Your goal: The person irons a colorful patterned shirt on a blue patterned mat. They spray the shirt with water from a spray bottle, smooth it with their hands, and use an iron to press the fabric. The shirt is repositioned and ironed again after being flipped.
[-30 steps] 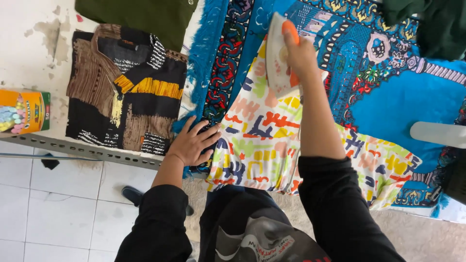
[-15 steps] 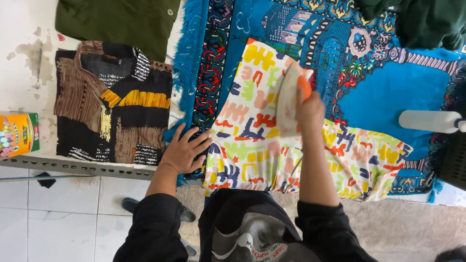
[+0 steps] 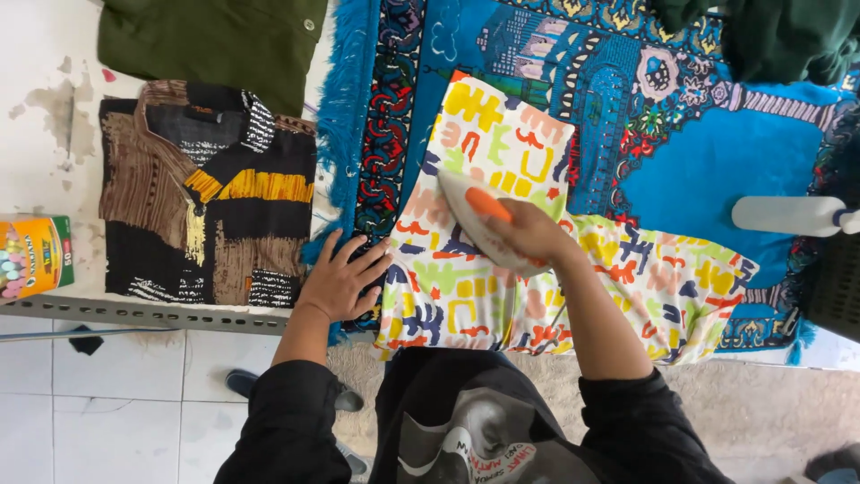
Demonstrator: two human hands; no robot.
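Note:
A white garment with bright yellow, orange, blue and green shapes (image 3: 484, 152) lies spread on a blue patterned rug (image 3: 717, 170). My right hand (image 3: 528, 235) grips the orange handle of a white clothes iron (image 3: 473, 215), which rests on the middle of the garment. My left hand (image 3: 343, 280) lies flat with fingers spread on the garment's left edge and the rug's fringe, holding the cloth down.
A folded brown, black and yellow shirt (image 3: 206, 229) lies to the left on the white table, with a dark green garment (image 3: 210, 40) above it. A colourful box (image 3: 31, 260) sits at the far left. A white spray bottle (image 3: 793, 215) lies at the right.
My right hand has drawn the iron down the garment toward me, from its upper part to its middle. My left hand has stayed pressed on the left edge.

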